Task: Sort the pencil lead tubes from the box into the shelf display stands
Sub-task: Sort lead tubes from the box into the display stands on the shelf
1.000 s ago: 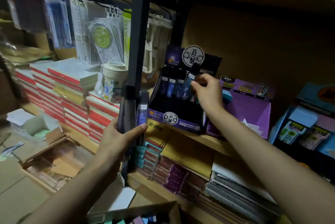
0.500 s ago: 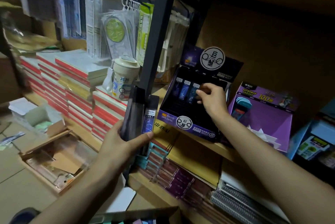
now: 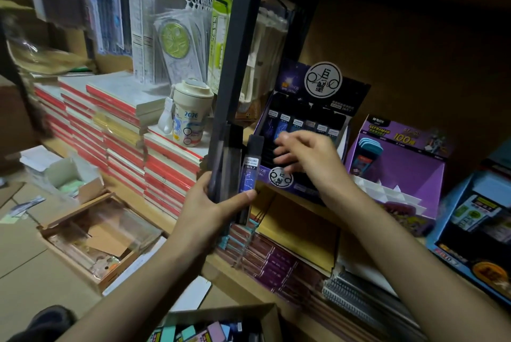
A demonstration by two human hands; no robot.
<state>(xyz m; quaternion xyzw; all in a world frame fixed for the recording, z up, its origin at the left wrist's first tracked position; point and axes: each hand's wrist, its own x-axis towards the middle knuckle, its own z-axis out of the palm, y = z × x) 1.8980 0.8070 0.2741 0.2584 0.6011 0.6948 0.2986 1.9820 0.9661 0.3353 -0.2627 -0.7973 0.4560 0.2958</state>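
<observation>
Left hand (image 3: 206,211): is gripping a bundle of lead tubes (image 3: 231,167) upright, thumb pressing across the front and fingers wrapping round the back. The bundle is dark. The nearest tube (image 3: 249,175) is showing a blue starry label and is standing a little apart from the rest at its top.

Right hand (image 3: 309,157): is hovering in front of the dark display stand (image 3: 351,98), fingers spread and loosely extended, with nothing visible between them. The hand is motion-blurred, so contact with the stand cannot be told. The two hands are apart, the right one higher and further in.

Dark display stand: is sitting on the wooden shelf, tilted back, with a round white logo on its header. A row of tubes (image 3: 284,123) is standing in its rear slots, and the front slots are looking dark.

A purple display stand (image 3: 401,175) is sitting just beside it on the right. A metal upright (image 3: 240,37) is rising directly behind the held bundle.

At the bottom edge an open cardboard box (image 3: 221,311) is holding mixed pastel and dark packs. Red-edged notebook stacks (image 3: 124,126) are filling the shelf to the left.
</observation>
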